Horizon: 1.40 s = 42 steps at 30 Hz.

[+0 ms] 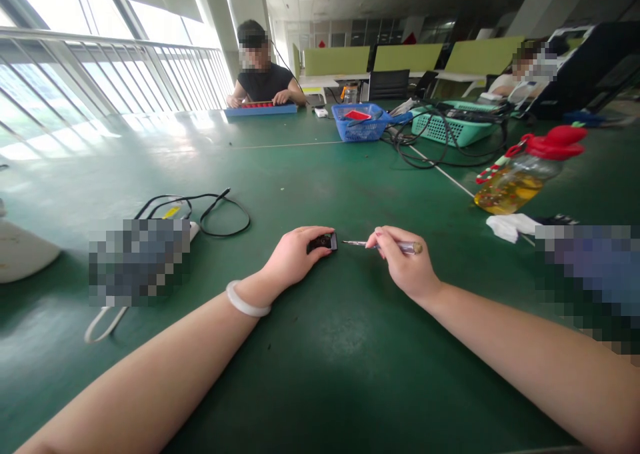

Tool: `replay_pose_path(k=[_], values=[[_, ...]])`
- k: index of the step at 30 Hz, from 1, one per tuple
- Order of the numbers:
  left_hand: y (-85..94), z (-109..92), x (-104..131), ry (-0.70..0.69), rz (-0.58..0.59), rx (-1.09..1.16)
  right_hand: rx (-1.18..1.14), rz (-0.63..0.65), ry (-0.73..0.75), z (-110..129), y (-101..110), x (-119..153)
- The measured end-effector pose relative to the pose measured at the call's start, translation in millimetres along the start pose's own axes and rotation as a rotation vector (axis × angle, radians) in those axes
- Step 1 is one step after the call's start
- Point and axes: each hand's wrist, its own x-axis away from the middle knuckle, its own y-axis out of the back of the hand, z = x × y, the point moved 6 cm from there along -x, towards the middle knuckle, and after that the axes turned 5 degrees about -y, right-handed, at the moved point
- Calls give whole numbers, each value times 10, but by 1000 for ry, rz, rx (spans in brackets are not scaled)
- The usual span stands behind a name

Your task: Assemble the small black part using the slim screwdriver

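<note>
On the green table, my left hand point(296, 253), with a white bangle at its wrist, grips a small black device with a pale grey end point(327, 241). Most of that device is hidden by the fingers, so its kind is unclear. My right hand point(406, 259) is closed around a thin screwdriver point(411, 247) with a see-through handle. The screwdriver lies nearly level, its metal tip pointing left at the grey end. A small gap separates tip and device.
Left of my hands lie a blurred-out object point(143, 261) and a looped black cable point(245, 221). A red-lidded bottle point(515, 184) leans at right, beside white cloth point(513, 227). Farther back are blue point(353, 126) and green baskets point(443, 131). Across the table sits a person point(265, 81) with a blue tray point(263, 110).
</note>
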Motion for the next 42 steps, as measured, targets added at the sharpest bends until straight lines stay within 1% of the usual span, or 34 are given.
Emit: replay_pose_path(k=[6, 8, 10, 12, 15, 19, 22, 26, 33, 42], values=[[-14, 21, 5, 28, 12, 7, 38, 119, 375, 222, -63, 118], [-4, 11, 5, 17, 2, -6, 69, 180, 459, 253, -104, 158], [9, -1, 5, 1, -13, -27, 107, 231, 511, 268, -143, 186], [11, 1, 5, -1, -12, -42, 145, 265, 538, 278, -175, 200], [-7, 29, 8, 33, 14, -48, 199, 299, 546, 295, -215, 204], [-30, 56, 14, 65, 31, -48, 263, 306, 544, 313, -248, 197], [-41, 50, 15, 46, 33, -47, 324, 316, 574, 329, -280, 216], [-50, 32, 14, -6, 44, -43, 452, 345, 669, 374, -340, 292], [-57, 34, 18, -11, 50, -47, 556, 287, 765, 457, -326, 369], [-63, 33, 13, 10, 77, -48, 610, 301, 778, 443, -388, 395]])
